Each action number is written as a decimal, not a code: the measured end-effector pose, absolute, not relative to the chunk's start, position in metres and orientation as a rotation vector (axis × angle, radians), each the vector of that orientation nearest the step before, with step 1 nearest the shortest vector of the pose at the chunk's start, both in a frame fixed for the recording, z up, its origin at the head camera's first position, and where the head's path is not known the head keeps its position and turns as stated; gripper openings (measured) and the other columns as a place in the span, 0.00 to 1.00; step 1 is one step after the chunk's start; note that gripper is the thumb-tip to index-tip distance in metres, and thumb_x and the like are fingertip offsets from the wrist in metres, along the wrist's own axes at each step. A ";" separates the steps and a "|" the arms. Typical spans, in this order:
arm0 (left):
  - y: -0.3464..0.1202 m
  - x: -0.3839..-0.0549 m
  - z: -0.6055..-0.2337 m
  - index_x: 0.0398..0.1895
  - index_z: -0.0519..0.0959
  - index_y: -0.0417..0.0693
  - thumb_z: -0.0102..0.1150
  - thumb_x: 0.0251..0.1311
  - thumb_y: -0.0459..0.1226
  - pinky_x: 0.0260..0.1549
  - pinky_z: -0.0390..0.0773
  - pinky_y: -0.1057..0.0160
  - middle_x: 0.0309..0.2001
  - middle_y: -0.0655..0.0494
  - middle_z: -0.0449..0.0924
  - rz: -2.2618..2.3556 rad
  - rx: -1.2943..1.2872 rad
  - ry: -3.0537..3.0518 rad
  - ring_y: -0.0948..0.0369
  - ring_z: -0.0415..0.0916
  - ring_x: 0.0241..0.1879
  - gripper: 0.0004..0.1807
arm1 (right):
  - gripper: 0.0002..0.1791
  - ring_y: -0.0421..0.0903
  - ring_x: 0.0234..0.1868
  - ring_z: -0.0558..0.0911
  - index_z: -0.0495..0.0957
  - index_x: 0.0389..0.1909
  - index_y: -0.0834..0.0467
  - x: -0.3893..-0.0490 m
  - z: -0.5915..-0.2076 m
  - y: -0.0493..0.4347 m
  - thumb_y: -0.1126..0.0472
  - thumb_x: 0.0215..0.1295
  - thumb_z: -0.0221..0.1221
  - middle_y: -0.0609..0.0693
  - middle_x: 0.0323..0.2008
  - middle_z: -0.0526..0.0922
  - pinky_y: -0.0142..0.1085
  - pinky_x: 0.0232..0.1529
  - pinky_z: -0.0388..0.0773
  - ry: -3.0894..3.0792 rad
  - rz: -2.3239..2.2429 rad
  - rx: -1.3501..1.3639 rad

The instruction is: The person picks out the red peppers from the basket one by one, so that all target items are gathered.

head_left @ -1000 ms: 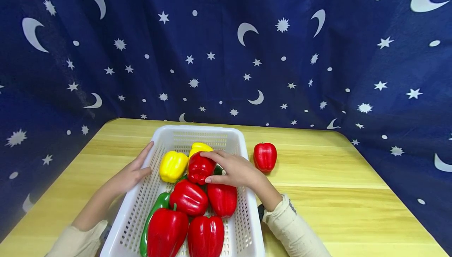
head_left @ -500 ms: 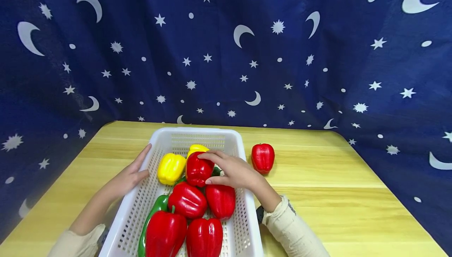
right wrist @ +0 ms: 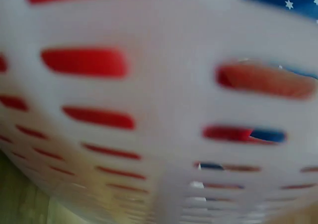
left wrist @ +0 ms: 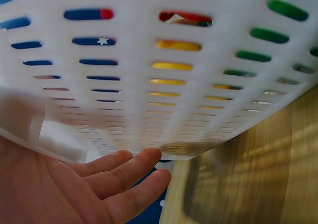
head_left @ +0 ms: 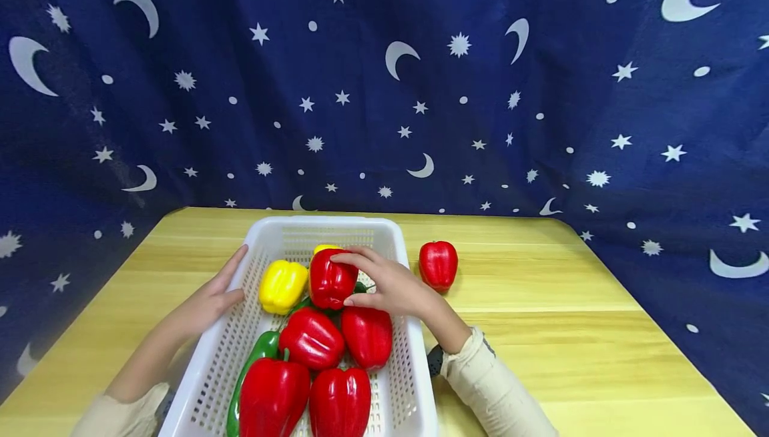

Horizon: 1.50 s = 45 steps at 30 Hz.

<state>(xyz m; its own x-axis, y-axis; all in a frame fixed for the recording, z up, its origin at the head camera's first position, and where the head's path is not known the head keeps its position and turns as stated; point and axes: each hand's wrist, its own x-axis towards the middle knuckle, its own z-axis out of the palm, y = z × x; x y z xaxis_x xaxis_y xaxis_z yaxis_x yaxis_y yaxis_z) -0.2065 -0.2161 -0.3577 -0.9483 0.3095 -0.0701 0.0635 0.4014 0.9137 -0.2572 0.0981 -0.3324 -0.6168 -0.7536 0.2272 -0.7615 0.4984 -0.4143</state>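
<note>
My left hand rests at the left rim of the white plastic basket, thumb over the edge. In the left wrist view its fingers extend loosely outside the slotted wall. Inside the basket, my right hand holds a red bell pepper between thumb and fingers, above the others. Several more red bell peppers lie below it. A yellow bell pepper sits to its left, with another yellow one mostly hidden behind. A long green pepper lies along the left side.
A single red bell pepper stands on the wooden table, right of the basket. Behind the table hangs a dark blue curtain with moons and stars. In the right wrist view the basket wall fills most of the picture.
The red bell pepper in my right hand has risen slightly, covering more of the rear yellow one. My left hand stays at the rim; the whole scene shifts a little left.
</note>
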 end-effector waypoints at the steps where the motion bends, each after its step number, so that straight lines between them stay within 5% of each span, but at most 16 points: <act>1: -0.217 -0.206 -0.358 0.71 0.27 0.64 0.36 0.61 0.29 0.24 0.84 0.51 0.69 0.29 0.32 1.574 0.321 2.426 0.34 0.74 0.46 0.43 | 0.36 0.43 0.60 0.69 0.61 0.64 0.42 -0.258 -0.333 0.098 0.51 0.53 0.63 0.47 0.62 0.65 0.39 0.53 0.77 -2.694 0.783 1.374; 45: -0.219 -0.210 -0.358 0.70 0.26 0.67 0.36 0.60 0.29 0.25 0.84 0.51 0.69 0.31 0.31 1.548 0.319 2.422 0.34 0.73 0.47 0.44 | 0.35 0.57 0.58 0.70 0.65 0.61 0.53 -0.266 -0.313 0.204 0.63 0.49 0.65 0.57 0.63 0.63 0.53 0.50 0.78 -2.551 0.846 1.123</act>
<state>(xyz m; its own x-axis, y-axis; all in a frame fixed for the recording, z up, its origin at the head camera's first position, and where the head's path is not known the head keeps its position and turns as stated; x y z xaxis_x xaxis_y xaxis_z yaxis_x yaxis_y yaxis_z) -0.2101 -0.2193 -0.3578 -0.9451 0.3138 -0.0907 0.0494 0.4118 0.9099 -0.2664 0.2044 -0.3132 -0.6807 -0.6007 0.4194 -0.7322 0.5400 -0.4150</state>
